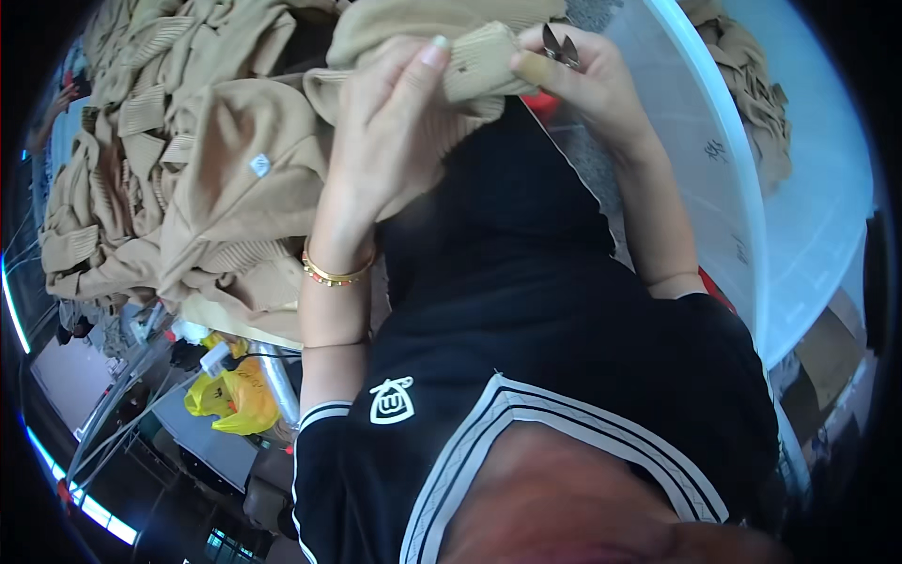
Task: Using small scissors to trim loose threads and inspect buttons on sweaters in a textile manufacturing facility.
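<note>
A tan knit garment [399, 33] lies across the far edge of my lap. My left hand [385, 132] is closed on its ribbed cuff [481, 64], thumb on top, holding the cuff up and stretched toward the right. A small dark spot shows on the ribbing. My right hand [601, 89] is closed around a pair of thread snips [561, 47], their dark pointed blades sticking up above the fingers. The right thumb, with a tan covering on it, touches the right end of the cuff. The snips' handle is hidden in my palm.
A heap of tan knit garments [225, 179] covers the table on the left. To the right stands a large translucent white tub [742, 169], with more tan garments [752, 94] in it. A yellow plastic bag [240, 395] and cables are at lower left.
</note>
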`<state>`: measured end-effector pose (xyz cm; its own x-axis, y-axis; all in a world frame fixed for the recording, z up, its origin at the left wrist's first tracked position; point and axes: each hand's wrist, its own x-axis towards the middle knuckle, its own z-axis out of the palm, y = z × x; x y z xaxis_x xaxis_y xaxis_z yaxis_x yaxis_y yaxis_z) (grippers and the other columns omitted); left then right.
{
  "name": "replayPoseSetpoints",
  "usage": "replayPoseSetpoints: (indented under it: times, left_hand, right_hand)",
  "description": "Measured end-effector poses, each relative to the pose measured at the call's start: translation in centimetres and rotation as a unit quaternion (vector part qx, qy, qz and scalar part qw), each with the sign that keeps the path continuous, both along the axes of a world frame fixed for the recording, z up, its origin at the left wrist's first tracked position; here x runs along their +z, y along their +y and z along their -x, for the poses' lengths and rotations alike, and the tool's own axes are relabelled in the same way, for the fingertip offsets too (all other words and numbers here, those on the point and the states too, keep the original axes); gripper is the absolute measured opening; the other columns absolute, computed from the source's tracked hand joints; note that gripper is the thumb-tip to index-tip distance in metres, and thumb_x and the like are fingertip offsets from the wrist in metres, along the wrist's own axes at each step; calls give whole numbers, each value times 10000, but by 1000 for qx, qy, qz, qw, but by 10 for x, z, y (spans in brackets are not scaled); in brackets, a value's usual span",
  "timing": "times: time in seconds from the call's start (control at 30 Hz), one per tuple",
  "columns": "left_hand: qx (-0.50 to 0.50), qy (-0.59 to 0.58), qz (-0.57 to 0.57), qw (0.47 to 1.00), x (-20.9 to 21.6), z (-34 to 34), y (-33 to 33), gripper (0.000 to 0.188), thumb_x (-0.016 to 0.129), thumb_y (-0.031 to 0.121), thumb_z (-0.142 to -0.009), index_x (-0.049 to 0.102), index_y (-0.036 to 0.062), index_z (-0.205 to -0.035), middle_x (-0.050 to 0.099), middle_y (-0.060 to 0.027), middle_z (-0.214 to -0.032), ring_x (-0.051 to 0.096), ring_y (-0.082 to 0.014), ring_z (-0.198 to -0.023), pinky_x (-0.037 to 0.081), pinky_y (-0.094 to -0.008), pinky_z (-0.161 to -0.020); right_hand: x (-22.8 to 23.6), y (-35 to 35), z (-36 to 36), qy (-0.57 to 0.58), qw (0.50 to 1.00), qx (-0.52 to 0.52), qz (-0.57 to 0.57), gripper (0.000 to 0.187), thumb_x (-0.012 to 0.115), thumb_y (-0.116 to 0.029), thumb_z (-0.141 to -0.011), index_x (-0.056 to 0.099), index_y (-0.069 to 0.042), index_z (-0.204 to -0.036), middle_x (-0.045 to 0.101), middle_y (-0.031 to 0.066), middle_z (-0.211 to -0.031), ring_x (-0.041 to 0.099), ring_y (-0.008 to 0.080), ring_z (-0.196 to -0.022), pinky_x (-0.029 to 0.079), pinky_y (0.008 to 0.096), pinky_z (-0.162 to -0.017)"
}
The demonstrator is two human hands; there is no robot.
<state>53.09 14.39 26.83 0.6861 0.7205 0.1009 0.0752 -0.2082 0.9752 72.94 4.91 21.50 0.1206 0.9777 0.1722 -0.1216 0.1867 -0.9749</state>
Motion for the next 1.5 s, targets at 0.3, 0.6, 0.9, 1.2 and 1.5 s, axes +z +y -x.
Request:
replayPoseSetpoints:
  times: [0.3, 0.6, 0.9, 1.2, 1.5]
  left_hand:
    - [-46, 26, -36, 998, -19, 4, 6, 259, 609, 188, -1009, 673, -54, -1077, 628, -31, -829, 559, -90, -744, 452, -237, -699]
    - [-66, 37, 145, 987, 3, 10, 2, 270, 710, 147, -951, 677, -25, -1157, 670, 9, -877, 620, -27, -810, 484, -164, -709]
    - [-33, 46, 205, 977, -4, 1, -8, 270, 704, 202, -964, 695, -19, -1120, 613, 72, -768, 543, 20, -695, 410, -141, -602]
    - [-27, 23, 232, 972, -6, -2, -8, 215, 699, 185, -966, 697, 1, -1075, 691, 25, -850, 595, 14, -719, 437, -129, -619]
    - [-22, 8, 227, 974, -14, 0, -9, 230, 687, 178, -975, 688, -12, -1105, 649, 53, -832, 555, 27, -721, 408, -127, -611]
  right_hand:
    - [2, -7, 8, 148, 989, -8, 28, 176, 684, -151, -963, 671, 9, -1034, 588, -12, -773, 530, 82, -698, 430, 244, -625]
    - [1, -20, -20, 139, 985, -60, 83, 142, 694, -156, -950, 680, -18, -980, 617, -23, -788, 499, 51, -646, 361, 213, -576]
    - [36, -21, 3, -195, 969, -146, -32, 336, 719, -156, -939, 641, 17, -1217, 645, 49, -1057, 559, 101, -835, 446, 225, -758]
    - [43, -27, -5, -450, 878, -132, -97, 384, 795, -116, -829, 719, -44, -1199, 557, 80, -820, 544, 204, -694, 433, 300, -594]
    - [36, -26, -11, -374, 919, -87, -94, 380, 793, -100, -827, 721, -35, -1194, 558, 75, -820, 534, 200, -709, 427, 304, -613]
